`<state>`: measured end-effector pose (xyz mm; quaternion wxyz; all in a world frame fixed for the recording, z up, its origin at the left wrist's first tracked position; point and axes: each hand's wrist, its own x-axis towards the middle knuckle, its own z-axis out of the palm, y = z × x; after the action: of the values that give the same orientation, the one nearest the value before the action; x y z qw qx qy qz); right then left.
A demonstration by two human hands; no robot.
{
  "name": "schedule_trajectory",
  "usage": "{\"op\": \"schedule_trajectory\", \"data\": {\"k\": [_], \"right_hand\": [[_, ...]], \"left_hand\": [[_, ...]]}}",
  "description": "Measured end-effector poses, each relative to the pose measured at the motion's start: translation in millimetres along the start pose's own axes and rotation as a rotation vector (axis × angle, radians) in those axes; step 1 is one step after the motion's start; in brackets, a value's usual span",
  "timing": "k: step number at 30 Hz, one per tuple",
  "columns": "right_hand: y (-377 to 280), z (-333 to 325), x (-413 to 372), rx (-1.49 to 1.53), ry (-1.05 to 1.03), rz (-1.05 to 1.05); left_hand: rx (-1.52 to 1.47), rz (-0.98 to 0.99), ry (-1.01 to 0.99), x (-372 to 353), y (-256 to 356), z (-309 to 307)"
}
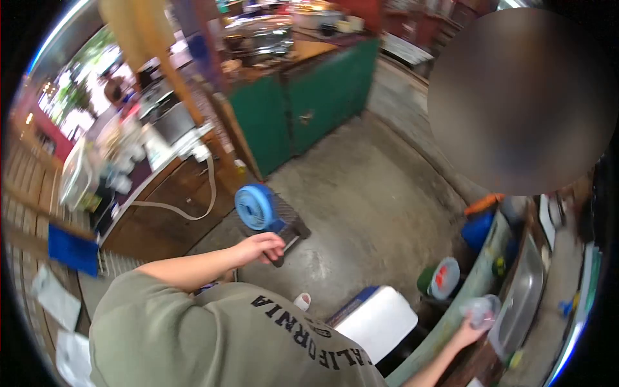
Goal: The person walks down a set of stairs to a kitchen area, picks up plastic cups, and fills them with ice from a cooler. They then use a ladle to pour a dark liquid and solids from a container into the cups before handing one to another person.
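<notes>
My left hand reaches out over the concrete floor, fingers curled around a small dark object, just below a small blue fan that stands on a dark mat. My right hand is at the lower right, holding a clear plastic cup beside the metal sink. My grey-green T-shirt with black lettering fills the bottom of the view.
A white cooler with a blue edge stands by my legs. A green tub with a lid and a blue container sit by the sink counter. Green cabinets stand at the back, a wooden counter at the left. Another person is blurred at the upper right.
</notes>
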<state>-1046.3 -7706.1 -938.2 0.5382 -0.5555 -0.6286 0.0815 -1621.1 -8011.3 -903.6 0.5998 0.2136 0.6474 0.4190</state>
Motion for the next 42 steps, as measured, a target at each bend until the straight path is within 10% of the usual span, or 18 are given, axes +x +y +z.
{"op": "schedule_trajectory", "data": {"k": [7, 10, 16, 20, 22, 28, 31, 34, 38, 42], "right_hand": [[-369.9, 216.9, -222.8, 0.901, -1.294, 0.115], [-496.6, 252.0, -297.3, 0.914, -1.713, 0.070], [-716.4, 330.9, -444.5, 0.959, -2.101, -0.828], [-828.9, 391.8, -533.1, 0.794, -2.821, -0.602], [-881.8, 429.9, -576.8, 0.846, -2.643, -0.655], [-1107.6, 445.5, -672.0, 1.328, -1.167, -1.479], [-1179.4, 465.4, -701.9, 1.299, -0.894, -1.754], [-1215.2, 477.1, -707.5, 1.056, -1.349, -1.982], [-1274.9, 474.7, -689.5, 1.618, -1.050, -1.898], [-1355.3, 506.5, -685.5, 1.548, -1.044, -1.576]], "left_hand": [[-0.492, 0.296, -0.072, -83.2, -13.2, -87.6], [-0.106, 0.551, -0.124, -141.6, -47.9, -162.1], [0.018, 0.554, 0.809, -261.9, -119.6, -289.3], [-0.181, 0.538, 1.113, -318.0, -189.7, -358.9], [-0.290, 0.544, 1.285, -346.9, -213.0, -375.7], [-0.333, 0.521, 1.640, -403.2, -267.5, -389.2], [-0.570, 0.558, 1.707, -417.9, -274.3, -381.8], [-0.510, 0.438, 1.839, -432.7, -268.3, -375.1], [-0.640, 0.445, 1.984, -431.2, -270.9, -371.6], [-0.606, 0.385, 2.106, -425.5, -252.7, -381.4]]}}
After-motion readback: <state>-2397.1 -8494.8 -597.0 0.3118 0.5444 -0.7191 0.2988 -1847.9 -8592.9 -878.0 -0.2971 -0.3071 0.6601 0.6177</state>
